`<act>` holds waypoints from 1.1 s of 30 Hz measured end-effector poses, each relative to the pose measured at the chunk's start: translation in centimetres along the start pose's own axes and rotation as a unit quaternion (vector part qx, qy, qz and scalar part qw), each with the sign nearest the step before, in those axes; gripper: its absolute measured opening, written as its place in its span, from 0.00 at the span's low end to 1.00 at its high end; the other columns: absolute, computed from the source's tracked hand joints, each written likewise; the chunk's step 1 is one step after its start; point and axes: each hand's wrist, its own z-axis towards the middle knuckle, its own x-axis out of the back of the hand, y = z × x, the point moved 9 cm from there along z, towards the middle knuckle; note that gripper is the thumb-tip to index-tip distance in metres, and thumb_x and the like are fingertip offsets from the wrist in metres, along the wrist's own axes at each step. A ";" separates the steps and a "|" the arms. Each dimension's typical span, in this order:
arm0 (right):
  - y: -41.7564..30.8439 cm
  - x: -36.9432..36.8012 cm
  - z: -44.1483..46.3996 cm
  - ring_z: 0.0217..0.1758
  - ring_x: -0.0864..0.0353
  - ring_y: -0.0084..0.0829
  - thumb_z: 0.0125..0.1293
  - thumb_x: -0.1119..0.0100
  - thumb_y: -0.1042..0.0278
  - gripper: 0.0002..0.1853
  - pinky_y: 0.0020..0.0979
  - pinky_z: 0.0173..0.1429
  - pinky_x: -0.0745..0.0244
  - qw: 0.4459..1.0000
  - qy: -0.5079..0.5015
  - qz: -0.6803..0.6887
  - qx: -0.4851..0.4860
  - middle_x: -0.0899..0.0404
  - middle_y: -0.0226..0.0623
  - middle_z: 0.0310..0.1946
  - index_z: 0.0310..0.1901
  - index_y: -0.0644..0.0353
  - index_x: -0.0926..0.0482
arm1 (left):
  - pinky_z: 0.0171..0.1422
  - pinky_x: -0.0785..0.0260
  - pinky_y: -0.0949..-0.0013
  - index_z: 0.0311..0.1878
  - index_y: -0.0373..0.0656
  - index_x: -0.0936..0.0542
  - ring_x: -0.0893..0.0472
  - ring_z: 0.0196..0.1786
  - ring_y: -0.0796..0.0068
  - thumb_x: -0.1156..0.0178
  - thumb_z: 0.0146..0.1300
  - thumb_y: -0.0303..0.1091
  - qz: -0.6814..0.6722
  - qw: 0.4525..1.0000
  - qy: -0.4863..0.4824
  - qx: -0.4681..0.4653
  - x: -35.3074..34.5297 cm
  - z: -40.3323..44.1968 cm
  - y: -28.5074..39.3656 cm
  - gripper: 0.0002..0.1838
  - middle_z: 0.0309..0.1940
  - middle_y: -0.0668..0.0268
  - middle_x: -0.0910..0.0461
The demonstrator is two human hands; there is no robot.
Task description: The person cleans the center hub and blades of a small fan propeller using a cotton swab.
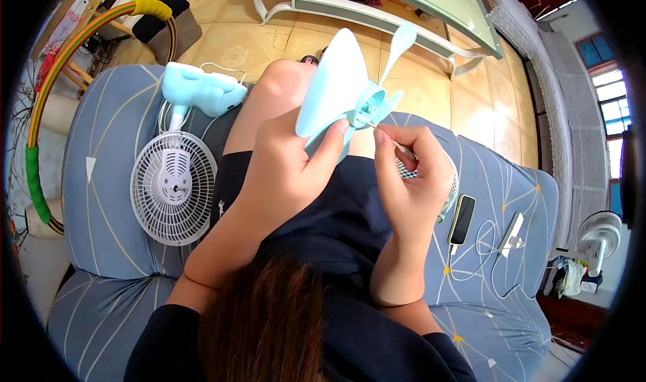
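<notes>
Blades (334,79) in our left hand (286,154), above the lap (336,197).
Our left thumb presses a blade beside the hub (371,103) (the other fingers are mostly hidden); our right hand (418,177) pinches a thin stick (366,121) narrowly between thumb and forefinger, its tip at the hub. We judge the blades light, smooth and perhaps slippery, rather stiff but thin, so a hard squeeze on the edge may crack them. It seems best that we hold at the root, close to the hub, gently.
</notes>
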 end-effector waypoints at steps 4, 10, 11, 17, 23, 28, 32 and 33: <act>-0.5 -0.5 -0.3 0.24 0.30 0.18 0.60 0.34 0.79 0.04 0.19 0.29 0.33 0.998 0.010 -0.047 0.028 0.22 0.31 0.24 0.32 0.65 0.22 | 0.28 0.33 0.68 0.39 0.31 0.21 0.24 0.22 0.70 0.40 0.65 0.23 0.004 1.000 -0.002 0.002 -0.3 -0.1 0.5 0.04 0.25 0.57 0.20; -0.3 -0.9 -0.7 0.18 0.41 0.08 0.61 0.36 0.81 0.07 0.16 0.23 0.46 0.998 0.019 -0.062 -0.007 0.29 0.23 0.17 0.28 0.64 0.25 | 0.27 0.34 0.68 0.40 0.30 0.21 0.23 0.22 0.68 0.40 0.65 0.23 0.017 1.000 0.000 -0.014 -0.6 -0.1 0.6 0.04 0.25 0.56 0.20; -0.1 -0.9 -0.7 0.18 0.41 0.08 0.61 0.37 0.81 0.07 0.17 0.22 0.47 0.998 0.023 -0.056 -0.012 0.30 0.23 0.16 0.28 0.64 0.26 | 0.27 0.34 0.68 0.40 0.30 0.20 0.23 0.22 0.68 0.41 0.66 0.23 0.022 1.000 0.001 -0.019 -0.7 -0.1 0.6 0.05 0.26 0.56 0.20; -0.6 -0.4 -0.6 0.18 0.43 0.07 0.60 0.38 0.81 0.09 0.17 0.22 0.49 0.996 0.025 -0.074 -0.035 0.33 0.21 0.14 0.26 0.64 0.27 | 0.30 0.31 0.67 0.40 0.31 0.20 0.20 0.25 0.66 0.40 0.65 0.23 0.008 1.000 0.006 0.002 -0.8 -0.1 0.5 0.05 0.27 0.56 0.19; -0.2 0.9 -0.6 0.20 0.43 0.07 0.60 0.38 0.81 0.07 0.15 0.24 0.52 0.996 0.021 -0.012 -0.088 0.31 0.19 0.16 0.28 0.64 0.25 | 0.43 0.27 0.72 0.45 0.32 0.16 0.18 0.37 0.79 0.38 0.65 0.24 0.041 0.999 0.020 0.026 0.5 0.2 -0.4 0.08 0.34 0.62 0.14; 0.4 -0.4 -0.8 0.22 0.36 0.06 0.62 0.38 0.81 0.05 0.13 0.24 0.43 0.995 0.023 0.055 -0.080 0.25 0.22 0.19 0.30 0.65 0.24 | 0.43 0.27 0.72 0.45 0.33 0.16 0.17 0.37 0.78 0.37 0.64 0.25 0.042 0.999 0.011 0.017 0.0 0.0 -0.3 0.08 0.35 0.62 0.13; 0.6 -1.0 -0.7 0.23 0.33 0.06 0.63 0.38 0.81 0.05 0.13 0.25 0.39 0.997 0.001 0.040 -0.060 0.22 0.25 0.20 0.31 0.66 0.24 | 0.38 0.28 0.70 0.44 0.32 0.19 0.17 0.33 0.71 0.39 0.65 0.23 0.027 0.999 -0.017 0.011 -0.6 0.0 0.2 0.07 0.31 0.60 0.15; 0.6 -1.1 -0.7 0.22 0.34 0.06 0.63 0.39 0.81 0.05 0.13 0.24 0.40 0.998 -0.011 0.030 -0.058 0.23 0.25 0.19 0.31 0.66 0.24 | 0.36 0.28 0.69 0.43 0.32 0.20 0.17 0.31 0.68 0.40 0.65 0.22 0.030 0.999 -0.021 0.003 -0.6 0.0 0.4 0.06 0.30 0.58 0.16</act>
